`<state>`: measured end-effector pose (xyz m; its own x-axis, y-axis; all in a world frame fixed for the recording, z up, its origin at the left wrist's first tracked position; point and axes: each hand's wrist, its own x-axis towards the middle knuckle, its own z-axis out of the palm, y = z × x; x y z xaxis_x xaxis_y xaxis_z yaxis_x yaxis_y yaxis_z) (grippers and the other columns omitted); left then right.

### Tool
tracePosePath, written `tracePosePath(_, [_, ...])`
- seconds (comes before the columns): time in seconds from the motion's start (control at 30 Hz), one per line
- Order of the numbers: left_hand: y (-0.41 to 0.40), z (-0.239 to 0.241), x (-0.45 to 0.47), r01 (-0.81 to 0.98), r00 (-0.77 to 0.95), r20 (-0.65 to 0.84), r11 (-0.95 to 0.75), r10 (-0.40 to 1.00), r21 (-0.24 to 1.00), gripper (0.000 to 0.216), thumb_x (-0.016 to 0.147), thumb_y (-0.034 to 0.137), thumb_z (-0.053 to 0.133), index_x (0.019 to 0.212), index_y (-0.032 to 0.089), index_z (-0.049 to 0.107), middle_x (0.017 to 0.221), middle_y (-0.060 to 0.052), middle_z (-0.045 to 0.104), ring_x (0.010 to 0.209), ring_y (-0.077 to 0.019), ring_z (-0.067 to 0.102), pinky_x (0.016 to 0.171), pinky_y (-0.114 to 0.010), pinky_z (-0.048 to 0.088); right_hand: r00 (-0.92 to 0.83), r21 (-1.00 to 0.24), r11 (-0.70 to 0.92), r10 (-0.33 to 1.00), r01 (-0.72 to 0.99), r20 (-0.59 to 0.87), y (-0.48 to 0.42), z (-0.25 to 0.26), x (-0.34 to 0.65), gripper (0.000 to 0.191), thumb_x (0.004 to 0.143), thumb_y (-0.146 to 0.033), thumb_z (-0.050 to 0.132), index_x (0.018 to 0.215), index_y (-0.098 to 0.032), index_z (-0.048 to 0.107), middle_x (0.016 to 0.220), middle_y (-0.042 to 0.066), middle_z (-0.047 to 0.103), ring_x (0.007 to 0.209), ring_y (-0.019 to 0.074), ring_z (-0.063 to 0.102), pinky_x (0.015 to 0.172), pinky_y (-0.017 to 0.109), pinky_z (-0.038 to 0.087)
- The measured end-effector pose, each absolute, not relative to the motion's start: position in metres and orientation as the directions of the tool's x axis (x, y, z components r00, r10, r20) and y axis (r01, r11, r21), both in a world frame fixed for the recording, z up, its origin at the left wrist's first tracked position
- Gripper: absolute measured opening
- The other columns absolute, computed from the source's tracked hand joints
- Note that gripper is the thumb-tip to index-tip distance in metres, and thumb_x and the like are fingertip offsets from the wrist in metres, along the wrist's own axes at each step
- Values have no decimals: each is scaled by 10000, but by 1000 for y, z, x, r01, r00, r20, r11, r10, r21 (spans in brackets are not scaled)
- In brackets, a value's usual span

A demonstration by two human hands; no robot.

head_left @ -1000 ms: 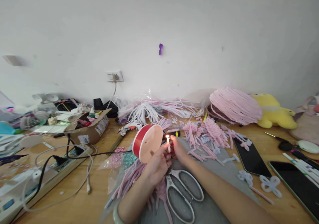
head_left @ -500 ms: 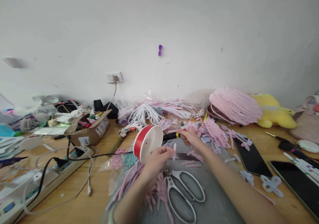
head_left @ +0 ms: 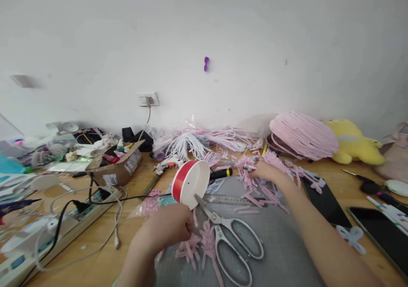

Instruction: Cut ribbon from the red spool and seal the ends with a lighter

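My left hand (head_left: 165,228) is closed low over the grey mat (head_left: 280,253), pinching a short pink strip (head_left: 194,217) just above a heap of pink strips (head_left: 199,246). A red ribbon spool (head_left: 190,183) stands right behind that hand. Large white-handled scissors (head_left: 232,238) lie on the mat to its right. My right hand (head_left: 266,172) reaches further back into a scatter of pink strips (head_left: 255,191), fingers curled round a small red and silver lighter (head_left: 249,167). A metal ruler (head_left: 231,200) lies between the two hands.
At the left are a power strip (head_left: 60,223) with cables and an open cardboard box (head_left: 115,168). Dark screens (head_left: 321,202) (head_left: 379,236) lie at the right. A pink coiled bundle (head_left: 302,136), a yellow plush toy (head_left: 353,144) and white cords (head_left: 188,144) line the wall.
The flame between my hands has gone out. My right hand moved away to the back right into the pink strips. My left hand dropped from beside the spool down to the strip heap.
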<state>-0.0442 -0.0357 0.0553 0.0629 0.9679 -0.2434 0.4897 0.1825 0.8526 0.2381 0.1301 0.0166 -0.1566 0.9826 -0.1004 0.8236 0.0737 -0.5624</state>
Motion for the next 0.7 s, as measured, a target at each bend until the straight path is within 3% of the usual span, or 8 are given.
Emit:
tracePosePath(0.1, [-36, 62, -39, 788, 101, -224, 60, 969, 612, 263, 382, -47, 471, 274, 192, 456, 305, 66, 304, 353, -65, 209, 476, -235, 210, -233, -484, 127, 959, 866, -165, 132, 14, 235, 52, 555, -170, 631, 579, -154, 587, 494, -20, 512, 480, 111, 444, 472, 222, 293])
tracePosePath(0.17, [-36, 63, -35, 843, 91, -217, 41, 972, 536, 254, 395, -35, 480, 288, 196, 483, 321, 53, 327, 361, -69, 212, 491, -246, 221, -259, -481, 149, 950, 864, -172, 132, 14, 235, 42, 571, -176, 612, 587, -158, 577, 485, -26, 494, 461, 106, 426, 458, 223, 284])
tracePosePath(0.33, [-36, 63, -32, 862, 73, -218, 49, 973, 504, 240, 423, -9, 522, 328, 209, 551, 358, 27, 367, 385, -96, 269, 524, -258, 251, -229, -540, 115, 962, 833, -148, 129, 22, 238, 79, 570, -204, 634, 544, -158, 575, 461, -18, 488, 476, 113, 430, 458, 224, 288])
tracePosePath(0.43, [-36, 63, -27, 830, 74, -164, 31, 984, 558, 237, 449, -3, 546, 341, 207, 541, 376, 23, 385, 397, -102, 288, 539, -254, 266, -239, -540, 85, 945, 837, -222, 126, 28, 240, 103, 571, -207, 637, 510, -151, 575, 437, -2, 481, 470, 122, 446, 446, 227, 286])
tracePosePath(0.57, [-31, 62, -11, 805, 145, -30, -101, 989, 584, 186, 568, 95, 589, 426, 211, 559, 465, -10, 491, 454, -140, 414, 582, -257, 319, -178, -362, 64, 941, 930, -289, 122, 35, 238, 100, 534, -200, 656, 542, -147, 572, 449, -5, 478, 457, 121, 458, 442, 227, 297])
tracePosePath(0.7, [-23, 60, 7, 883, 266, -24, -234, 964, 407, 210, 757, 230, 462, 587, 208, 583, 650, -55, 611, 626, -198, 549, 636, -278, 370, -180, -213, 98, 895, 972, -408, 117, 37, 232, 162, 518, -246, 669, 584, -136, 570, 456, -17, 462, 429, 115, 444, 435, 229, 311])
